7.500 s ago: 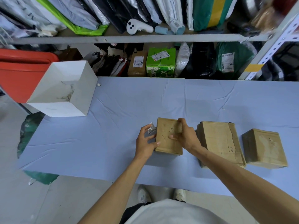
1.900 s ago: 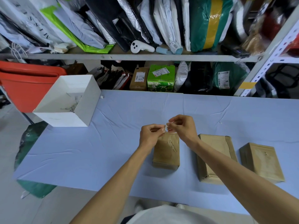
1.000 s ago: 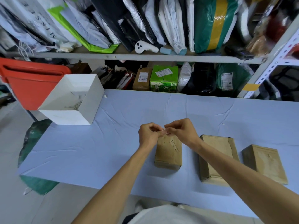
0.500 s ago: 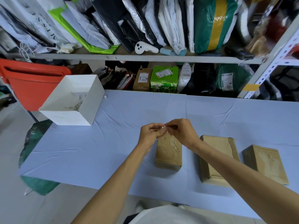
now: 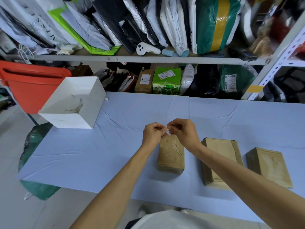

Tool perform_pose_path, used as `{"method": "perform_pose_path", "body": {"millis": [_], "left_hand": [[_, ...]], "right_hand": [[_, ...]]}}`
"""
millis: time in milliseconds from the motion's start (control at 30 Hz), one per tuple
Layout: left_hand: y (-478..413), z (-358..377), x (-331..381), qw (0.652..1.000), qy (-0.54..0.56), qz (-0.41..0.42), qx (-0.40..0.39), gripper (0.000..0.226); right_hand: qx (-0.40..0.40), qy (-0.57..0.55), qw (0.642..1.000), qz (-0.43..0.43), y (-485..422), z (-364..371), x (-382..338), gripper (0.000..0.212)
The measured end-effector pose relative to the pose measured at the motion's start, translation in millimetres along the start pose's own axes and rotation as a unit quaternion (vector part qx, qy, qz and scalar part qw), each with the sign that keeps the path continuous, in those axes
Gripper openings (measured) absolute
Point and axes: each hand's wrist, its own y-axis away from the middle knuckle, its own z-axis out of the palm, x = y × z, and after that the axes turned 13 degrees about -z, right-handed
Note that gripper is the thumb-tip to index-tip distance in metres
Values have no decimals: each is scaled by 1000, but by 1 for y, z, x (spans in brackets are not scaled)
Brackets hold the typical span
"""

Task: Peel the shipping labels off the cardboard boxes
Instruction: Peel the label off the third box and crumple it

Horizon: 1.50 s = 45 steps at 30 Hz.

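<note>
Three brown cardboard boxes lie on the pale blue table: a small one in the middle, a larger one to its right and a third at the far right. Their tops show torn paper traces and no whole label. Just above the far end of the small box, my left hand and my right hand meet, and both pinch a small crumpled white scrap of label between fingertips. Neither hand touches the box.
An open white box holding paper scraps stands at the table's far left corner, with a red bin behind it. Shelves of parcels and bags run along the back. A green bag lies on the floor at the left.
My hands lifted off the small box and came together above its far end. Over the last second they have stayed there, working the white scrap between the fingertips.
</note>
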Motion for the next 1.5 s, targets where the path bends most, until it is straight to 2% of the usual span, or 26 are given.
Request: {"method": "perform_pose_path", "body": {"millis": [100,200,367,567,767,967,1067,1233,1367,1433,1500], "left_hand": [[-1,-2,8,1000,10,16,-5,6],[0,-5,13,999,-16,45,-9,10],[0,-3,8,999,-34,33,-20,11],[8,0,11,999,-24,24,-32,13],[12,0,13,987,-142,72,-7,21],[21,5,9,957,-259,128,12,13],[25,8,8,963,-234,127,46,15],[27,-2,10,975,-147,121,111,13],[29,-29,15,985,-72,106,118,15],[29,-52,16,987,-52,106,107,14],[29,-79,17,985,-76,112,109,11]], "right_hand": [[75,-128,988,52,-1,-1,-1,14],[79,-172,979,77,-1,-2,2,12],[63,-124,986,87,1,0,5,21],[90,-110,987,69,0,2,3,10],[37,-99,993,59,1,-9,9,6],[-4,-66,997,43,4,-12,15,5],[-5,-55,998,42,3,-8,13,5],[-9,-114,992,43,-8,5,5,7],[-1,-107,993,47,-24,28,-16,17],[-11,-88,996,30,-33,43,-30,13],[-36,-61,997,4,-42,60,-48,6]]}}
